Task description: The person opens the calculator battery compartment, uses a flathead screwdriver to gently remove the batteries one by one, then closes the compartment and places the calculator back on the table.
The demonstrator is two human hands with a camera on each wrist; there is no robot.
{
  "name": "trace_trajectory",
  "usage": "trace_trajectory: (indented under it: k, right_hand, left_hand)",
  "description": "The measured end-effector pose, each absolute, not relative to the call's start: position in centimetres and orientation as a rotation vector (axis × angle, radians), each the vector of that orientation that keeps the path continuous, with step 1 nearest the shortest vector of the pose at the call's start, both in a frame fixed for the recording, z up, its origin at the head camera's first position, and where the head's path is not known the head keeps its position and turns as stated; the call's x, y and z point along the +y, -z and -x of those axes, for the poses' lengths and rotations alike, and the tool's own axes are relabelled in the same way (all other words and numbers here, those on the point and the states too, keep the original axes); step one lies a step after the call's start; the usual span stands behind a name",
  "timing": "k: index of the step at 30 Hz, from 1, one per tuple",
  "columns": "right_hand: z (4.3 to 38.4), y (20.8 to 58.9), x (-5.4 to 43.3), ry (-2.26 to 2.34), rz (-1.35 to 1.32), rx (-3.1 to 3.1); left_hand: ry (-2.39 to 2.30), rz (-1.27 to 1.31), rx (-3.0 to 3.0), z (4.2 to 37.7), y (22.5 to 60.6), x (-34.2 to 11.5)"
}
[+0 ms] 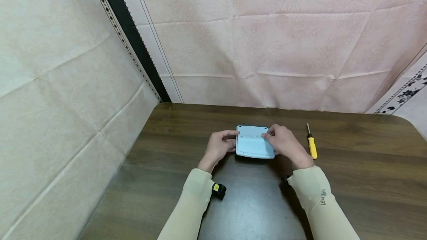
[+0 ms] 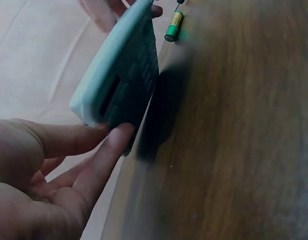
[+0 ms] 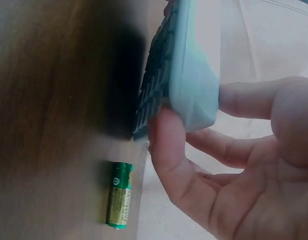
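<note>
A light blue calculator point(image 1: 255, 145) is held just above the table, its screwed back turned up and its keys point(image 3: 156, 75) facing down. My left hand point(image 1: 218, 146) pinches its left edge between thumb and fingers; in the left wrist view a dark display window point(image 2: 110, 95) shows beside those fingertips. My right hand point(image 1: 285, 143) grips the opposite edge, with fingers on the back and on the key side. Close by the right hand, a green and gold battery point(image 3: 120, 195) lies on the table; in the head view it is hidden.
A screwdriver point(image 1: 312, 145) with a yellow handle lies on the wooden table point(image 1: 150, 180) to the right of my right hand, tip pointing away. Pale patterned cloth point(image 1: 267, 47) hangs behind the table's far edge, and another cloth point(image 1: 66, 121) covers the left side.
</note>
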State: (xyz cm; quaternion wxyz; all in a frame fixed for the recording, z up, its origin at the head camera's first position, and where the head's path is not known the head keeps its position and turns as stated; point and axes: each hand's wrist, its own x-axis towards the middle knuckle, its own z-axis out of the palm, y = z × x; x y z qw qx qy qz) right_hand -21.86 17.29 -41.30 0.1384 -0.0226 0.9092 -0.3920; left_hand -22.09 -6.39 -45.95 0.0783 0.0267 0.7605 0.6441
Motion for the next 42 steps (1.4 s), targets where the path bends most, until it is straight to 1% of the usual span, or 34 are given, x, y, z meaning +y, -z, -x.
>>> trace_trajectory:
  k: [10, 21, 30, 42]
  right_hand:
    - [21.6, 40.4, 18.1, 1.195, 0.125, 2.687]
    - [21.6, 39.8, 19.5, 1.275, 0.298, 2.706]
    - [21.8, 39.8, 20.2, 1.167, 0.484, 2.777]
    - [22.1, 40.4, 20.4, 1.265, 0.427, 2.793]
  left_hand:
    - [-1.841, -0.219, 2.397, 22.1, 45.7, -6.9]
    - [-1.841, -0.312, 2.494, 22.6, 46.0, -6.9]
    - [-1.863, -0.303, 2.536, 22.5, 45.9, -6.7]
    - [-1.904, -0.215, 2.577, 22.4, 45.7, -6.4]
